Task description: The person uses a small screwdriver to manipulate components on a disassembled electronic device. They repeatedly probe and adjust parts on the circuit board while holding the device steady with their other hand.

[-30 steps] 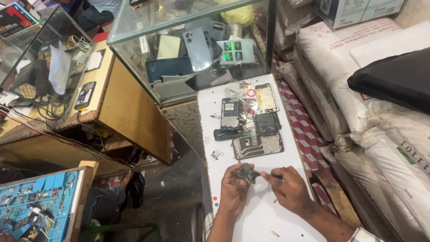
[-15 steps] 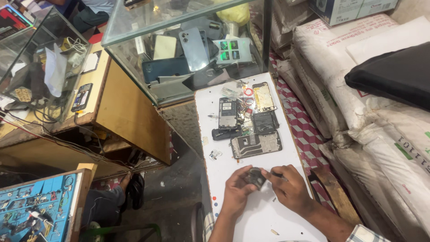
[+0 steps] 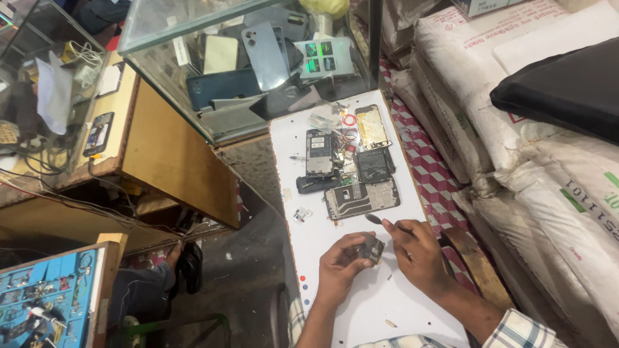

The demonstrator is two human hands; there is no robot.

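Observation:
My left hand (image 3: 340, 265) grips a small dark phone part (image 3: 372, 247) over a narrow white work board (image 3: 361, 303). My right hand (image 3: 416, 252) pinches a thin dark tool (image 3: 382, 221), its tip just above the part. Beyond the hands lie a phone frame (image 3: 362, 198), a circuit board (image 3: 318, 153), a black battery (image 3: 374, 165), a gold-coloured phone panel (image 3: 372, 127) and a dark slim piece (image 3: 317, 184). Small loose bits (image 3: 301, 214) sit at the board's left edge.
A glass display case (image 3: 245, 58) with phone covers stands beyond the board. White stuffed sacks (image 3: 554, 161) with a black bag (image 3: 561, 90) rise on the right. A wooden counter (image 3: 129, 135) with cables is at left, a blue tool mat (image 3: 45, 296) at lower left, and another person's legs (image 3: 155, 283) are below.
Both hands with the small part shifted slightly nearer along the board, and the right hand's tool lifted off the part. The parts on the board have not moved.

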